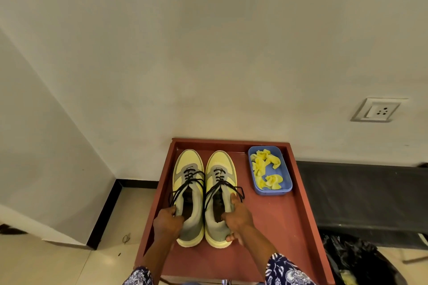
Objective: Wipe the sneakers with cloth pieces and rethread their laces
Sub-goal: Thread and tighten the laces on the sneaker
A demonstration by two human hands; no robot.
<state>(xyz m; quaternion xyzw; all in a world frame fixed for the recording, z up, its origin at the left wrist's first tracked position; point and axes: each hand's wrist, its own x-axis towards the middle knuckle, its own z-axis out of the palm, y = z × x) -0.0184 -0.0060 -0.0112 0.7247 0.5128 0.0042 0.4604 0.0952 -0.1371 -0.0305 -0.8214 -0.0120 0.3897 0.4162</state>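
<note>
**Loose laces and a tray edge are the hazards while both hands hold the sneakers**

While the pair sits side by side on the red-brown tray table, the likeliest trouble is the black laces: they hang slack in loops over the collars, and one loop lies right against the fingertips of the right hand. If either shoe is lifted or turned for wiping, a finger could snag a loop and drag the lace through its eyelets unevenly, or tug the neighbouring shoe, since the two touch along their inner sides. Both heels also sit toward the near end of the tray, so a pull toward the body could slide one off the edge.

As for the grip, the left hand is curled round the outer heel side of the left sneaker, thumb over the collar rim. The right hand clasps the right sneaker likewise, fingers hooked into the opening and the thumb pressed low by the yellow sole. Neither hand is slack; both are closed on their shoes, which appear to rest on the tray.

Beyond the right hand, further out and off to its right, a blue plastic tub holds the crumpled yellow cloth pieces, well apart from both hands and untouched; reaching them means letting go of a shoe
</note>
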